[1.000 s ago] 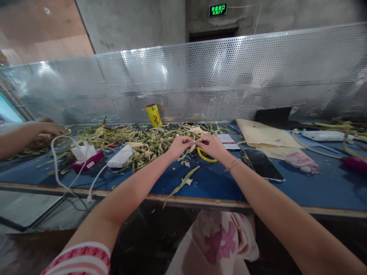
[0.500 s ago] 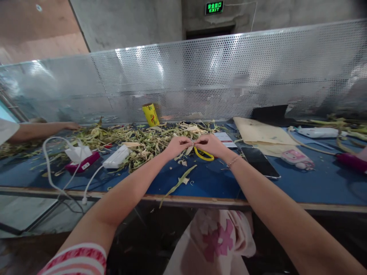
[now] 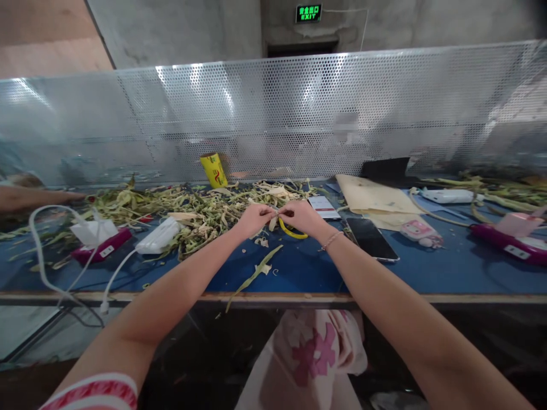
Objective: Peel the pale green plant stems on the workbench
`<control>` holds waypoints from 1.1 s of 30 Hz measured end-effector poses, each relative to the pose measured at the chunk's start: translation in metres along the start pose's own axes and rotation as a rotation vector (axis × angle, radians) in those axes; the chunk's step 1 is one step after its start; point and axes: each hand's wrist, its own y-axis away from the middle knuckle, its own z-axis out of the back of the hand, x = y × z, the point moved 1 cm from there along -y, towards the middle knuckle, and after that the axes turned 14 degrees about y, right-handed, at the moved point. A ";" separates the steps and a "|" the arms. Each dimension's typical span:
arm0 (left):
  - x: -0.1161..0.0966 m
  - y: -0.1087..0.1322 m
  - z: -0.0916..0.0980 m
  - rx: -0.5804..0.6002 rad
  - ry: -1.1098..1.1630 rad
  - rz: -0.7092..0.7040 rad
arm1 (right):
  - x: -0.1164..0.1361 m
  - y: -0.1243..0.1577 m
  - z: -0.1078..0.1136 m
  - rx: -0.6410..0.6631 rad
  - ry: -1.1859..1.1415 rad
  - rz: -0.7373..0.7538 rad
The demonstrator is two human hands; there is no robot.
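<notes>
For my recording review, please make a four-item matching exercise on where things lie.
1. Yellow printed cylinder
2. Black-screened rectangular phone
3. Long, thin green leaf
4. Curved yellow loop

A. Close by the right hand
B. Reaching over the front edge of the blue tabletop
C. By the perforated silver panel
D. Just left of the small pink case

Pairs: 1-C, 2-D, 3-B, 4-A

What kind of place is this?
Probably a workshop or similar workplace: plant scraps lie heaped on a long blue worktable, a perforated metal panel runs behind it, and a lit exit sign hangs on the bare grey wall.
</notes>
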 end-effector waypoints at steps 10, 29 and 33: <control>0.005 0.000 -0.003 0.013 0.096 0.013 | 0.006 0.000 -0.003 -0.046 0.063 -0.026; -0.019 0.007 0.001 0.133 0.155 0.115 | 0.007 0.001 0.004 0.041 0.035 0.041; -0.023 0.010 0.000 0.139 0.276 0.209 | 0.006 0.000 0.000 -0.018 0.171 0.149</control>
